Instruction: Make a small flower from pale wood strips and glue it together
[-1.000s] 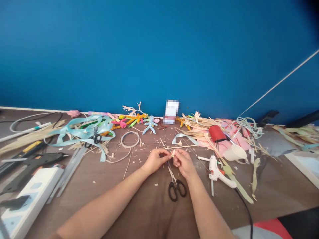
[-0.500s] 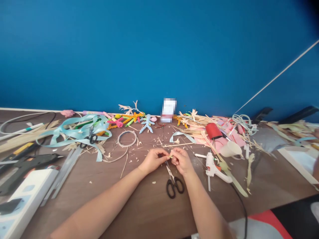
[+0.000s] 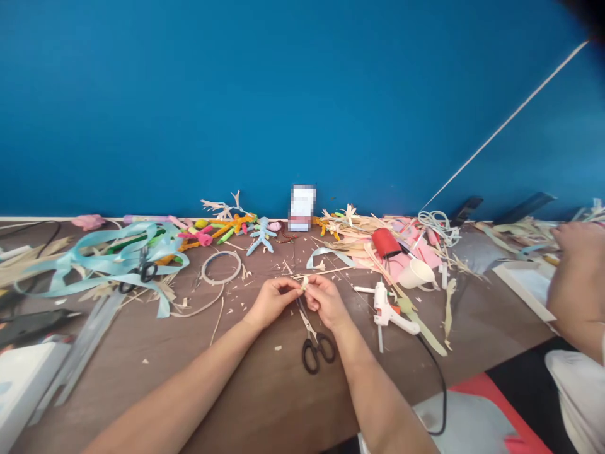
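My left hand (image 3: 273, 301) and my right hand (image 3: 326, 301) meet over the brown table (image 3: 265, 391), fingers pinched together on a small pale straw piece (image 3: 305, 282) held between them. Just below the hands lie black-handled scissors (image 3: 314, 343), blades pointing up toward my fingers. A white glue gun (image 3: 388, 312) lies right of my right hand, its black cord trailing off the table's front edge.
Light blue ribbon (image 3: 101, 258) with a second pair of scissors (image 3: 137, 273) sprawls at left. Colourful straw figures (image 3: 222, 228) line the blue wall. A red cup (image 3: 385, 241), a white cup (image 3: 416, 274) and straw scraps lie right. Another person's arm (image 3: 574, 284) reaches in at far right.
The view has swung to the right, so everything sits further left in the frame. Another person's arm has come into view at far right. My hands keep pinching the straw piece.
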A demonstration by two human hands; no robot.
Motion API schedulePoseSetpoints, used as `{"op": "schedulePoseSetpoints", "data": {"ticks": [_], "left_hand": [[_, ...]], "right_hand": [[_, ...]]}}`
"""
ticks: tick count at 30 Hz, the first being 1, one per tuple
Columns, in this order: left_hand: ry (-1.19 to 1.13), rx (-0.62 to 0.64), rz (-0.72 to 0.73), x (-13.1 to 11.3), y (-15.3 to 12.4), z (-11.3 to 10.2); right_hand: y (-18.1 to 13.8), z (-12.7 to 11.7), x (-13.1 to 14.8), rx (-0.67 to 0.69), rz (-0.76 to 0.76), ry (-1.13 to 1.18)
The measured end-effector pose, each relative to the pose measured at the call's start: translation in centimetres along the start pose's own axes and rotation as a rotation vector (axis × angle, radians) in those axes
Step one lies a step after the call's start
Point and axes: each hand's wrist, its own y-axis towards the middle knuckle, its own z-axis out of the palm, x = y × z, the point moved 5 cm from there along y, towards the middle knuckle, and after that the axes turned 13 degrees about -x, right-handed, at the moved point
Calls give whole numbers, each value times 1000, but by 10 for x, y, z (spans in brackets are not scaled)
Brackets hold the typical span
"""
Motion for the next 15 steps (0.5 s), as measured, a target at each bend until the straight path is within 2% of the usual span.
{"op": "schedulePoseSetpoints", "data": {"ticks": [4, 6, 9, 11, 13, 15], "left_hand": [[11, 19, 15, -2, -1, 0], [8, 13, 6, -3, -1, 0], [-13, -1, -25, -1, -1, 0], [-33, -10, -53, 2, 0, 1], [-64, -29, -88, 4, 0, 0], [-99, -50, -114, 4, 0, -1]], "right_hand": [[6, 0, -4, -28, -32, -61], [4, -2, 6, -108, -66, -132], [-22, -14, 50, -304, -209, -374], [-52, -26, 93, -353, -393, -629], [-83, -52, 131, -501, -549, -900], [-99, -82, 143, -546, -544, -1250]]}}
